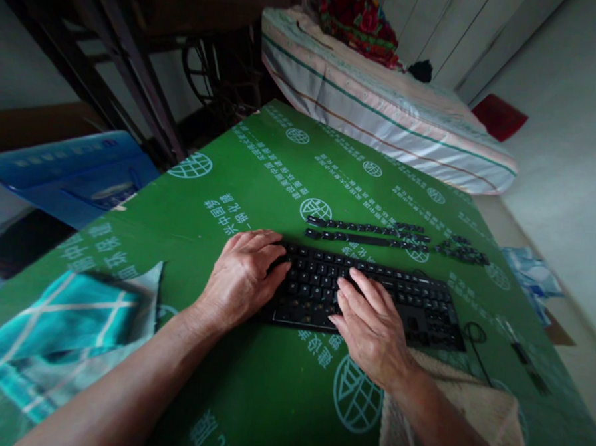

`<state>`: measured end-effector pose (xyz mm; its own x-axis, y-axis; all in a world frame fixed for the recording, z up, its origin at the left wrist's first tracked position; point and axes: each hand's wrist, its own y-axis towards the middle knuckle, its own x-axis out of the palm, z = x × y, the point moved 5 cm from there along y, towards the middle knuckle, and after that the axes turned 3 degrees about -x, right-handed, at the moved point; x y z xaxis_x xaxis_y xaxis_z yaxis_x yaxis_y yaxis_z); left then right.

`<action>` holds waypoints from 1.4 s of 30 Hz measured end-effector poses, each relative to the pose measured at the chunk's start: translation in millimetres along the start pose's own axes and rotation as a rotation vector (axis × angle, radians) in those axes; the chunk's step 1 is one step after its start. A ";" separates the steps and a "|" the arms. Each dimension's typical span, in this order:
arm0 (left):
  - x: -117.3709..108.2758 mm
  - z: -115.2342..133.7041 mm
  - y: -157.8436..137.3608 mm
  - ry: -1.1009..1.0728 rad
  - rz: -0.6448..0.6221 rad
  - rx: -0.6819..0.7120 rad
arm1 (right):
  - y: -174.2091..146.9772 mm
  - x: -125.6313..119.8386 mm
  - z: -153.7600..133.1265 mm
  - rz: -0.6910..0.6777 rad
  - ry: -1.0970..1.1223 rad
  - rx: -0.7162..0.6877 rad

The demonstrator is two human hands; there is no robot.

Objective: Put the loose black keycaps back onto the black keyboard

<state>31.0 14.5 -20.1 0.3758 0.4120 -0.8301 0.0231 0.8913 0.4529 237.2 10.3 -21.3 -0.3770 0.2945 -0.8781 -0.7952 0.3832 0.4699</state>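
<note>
A black keyboard (320,277) lies on the green tabletop, its near left rows showing bare switch spots without keycaps. My left hand (245,270) grips the keyboard's left end, thumb and index fingertip over its top. Stretched over the middle keys, my right hand (370,320) touches them with its fingertips, the thumb lower near the front edge. Whether a small keycap sits under those fingers is hidden. Behind the keyboard, loose black keycaps lie in two long rows (367,240), with a smaller cluster of keycaps (461,250) to the right.
A teal checked cloth (83,311) lies at left, a beige cloth (461,404) under my right forearm. Right of the keyboard are a coiled cable (475,333) and a brush-like tool (523,354). A bed (383,114) stands beyond the green table (260,174).
</note>
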 end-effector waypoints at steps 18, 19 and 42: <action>-6.6 0.2 2.6 -0.107 -0.002 -0.070 | -4.7 1.6 1.0 0.046 0.056 0.050; -9.7 -1.6 2.7 -0.127 0.011 -0.089 | -4.9 1.5 0.8 0.055 0.064 0.052; -32.9 -70.7 -1.7 -0.202 0.139 -0.561 | 10.7 11.9 -46.5 -0.077 0.077 0.212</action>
<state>-46.9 12.8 -16.6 0.5096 0.5365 -0.6727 -0.5097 0.8181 0.2663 202.1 -22.8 -30.9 -0.3609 0.1931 -0.9124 -0.7084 0.5795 0.4028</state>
